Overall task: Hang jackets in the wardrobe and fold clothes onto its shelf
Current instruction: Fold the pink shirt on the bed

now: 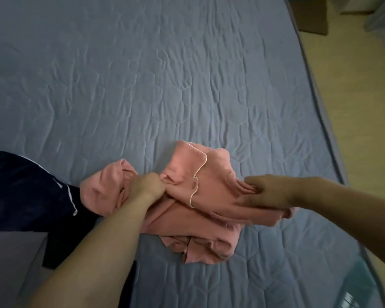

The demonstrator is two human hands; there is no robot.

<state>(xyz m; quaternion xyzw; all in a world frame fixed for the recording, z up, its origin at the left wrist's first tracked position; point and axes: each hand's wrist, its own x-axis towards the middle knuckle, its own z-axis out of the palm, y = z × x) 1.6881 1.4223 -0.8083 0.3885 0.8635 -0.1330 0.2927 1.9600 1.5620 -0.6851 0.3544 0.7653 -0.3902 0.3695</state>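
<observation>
Pink garment [187, 196] crumpled on blue bed [142, 85]; pinched by left hand [148, 185], gripped by right hand [267, 193]. Navy garment [27, 192] at 9 o'clock.

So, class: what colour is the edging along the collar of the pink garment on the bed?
White or cream piping on the pink garment, seen in the head view.

No text, label, brand or number can be read anywhere in view.
</observation>
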